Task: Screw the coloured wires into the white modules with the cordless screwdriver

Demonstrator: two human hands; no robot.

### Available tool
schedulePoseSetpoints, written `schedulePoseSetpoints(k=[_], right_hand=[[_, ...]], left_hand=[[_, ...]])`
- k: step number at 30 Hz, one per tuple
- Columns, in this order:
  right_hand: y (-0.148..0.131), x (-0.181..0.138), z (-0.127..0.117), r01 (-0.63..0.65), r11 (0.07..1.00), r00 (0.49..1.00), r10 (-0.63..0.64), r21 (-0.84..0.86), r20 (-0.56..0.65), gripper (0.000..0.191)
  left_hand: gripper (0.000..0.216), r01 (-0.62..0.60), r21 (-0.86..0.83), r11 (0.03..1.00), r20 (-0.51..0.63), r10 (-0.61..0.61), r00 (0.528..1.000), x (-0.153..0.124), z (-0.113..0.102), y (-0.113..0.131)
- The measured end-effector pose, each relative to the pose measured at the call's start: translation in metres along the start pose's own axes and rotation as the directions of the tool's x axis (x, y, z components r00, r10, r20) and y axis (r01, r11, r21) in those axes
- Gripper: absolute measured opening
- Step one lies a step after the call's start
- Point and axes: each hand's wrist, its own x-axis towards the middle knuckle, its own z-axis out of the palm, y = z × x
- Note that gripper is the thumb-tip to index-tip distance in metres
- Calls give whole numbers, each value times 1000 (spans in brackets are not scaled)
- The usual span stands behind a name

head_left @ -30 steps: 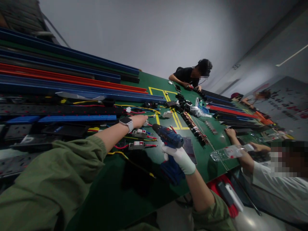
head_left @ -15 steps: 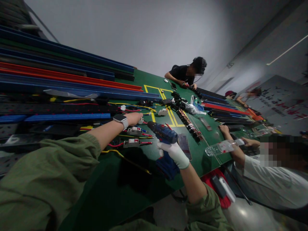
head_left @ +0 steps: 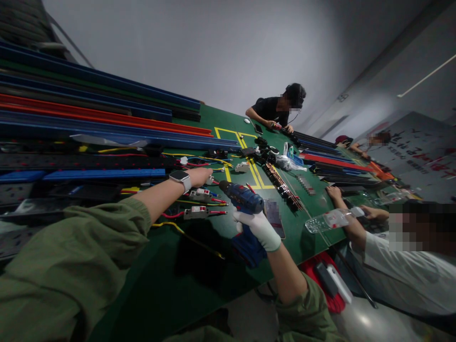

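My right hand (head_left: 260,230), in a white glove, is wrapped round the grip of a blue cordless drill (head_left: 245,197). The drill's dark chuck points left, close to my left fingers. My left hand (head_left: 200,177), with a smartwatch (head_left: 180,177) on its wrist, reaches over the wired parts with fingers closed; a small pale piece with a red wire shows at the fingertips, too small to make out. Just below lie a white circuit breaker (head_left: 201,194) and a second breaker (head_left: 195,212), both with red wires attached. A loose breaker (head_left: 242,166) lies beyond my hand.
Long blue rails (head_left: 117,133) and an orange rail (head_left: 107,115) run along the left. Copper-coloured strips (head_left: 281,185), a phone (head_left: 273,216) and a plastic bottle (head_left: 329,220) lie on the green table (head_left: 149,285). One person (head_left: 270,109) works across; another (head_left: 402,266) sits at right.
The whole view has shifted very slightly to the right. Both hands and the drill keep the same places relative to the breakers.
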Motion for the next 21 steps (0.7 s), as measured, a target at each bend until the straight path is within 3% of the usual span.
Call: schedulePoseSetpoints(k=[4,11,21], right_hand=[[5,3,-4,-17,1000,1000,17,-7,-8,27],[17,11,-15,34,999,995,-30,-37,98,15],[12,7,-12,47,997,997,-42,-63,72,20]], left_hand=[[42,6,19,1000,10,-7,1000,0,0,0],[43,9,15,1000,7,-9,1000,3,2,-1],[46,4,-20,1000,-8,-5,1000,6,7,-6]])
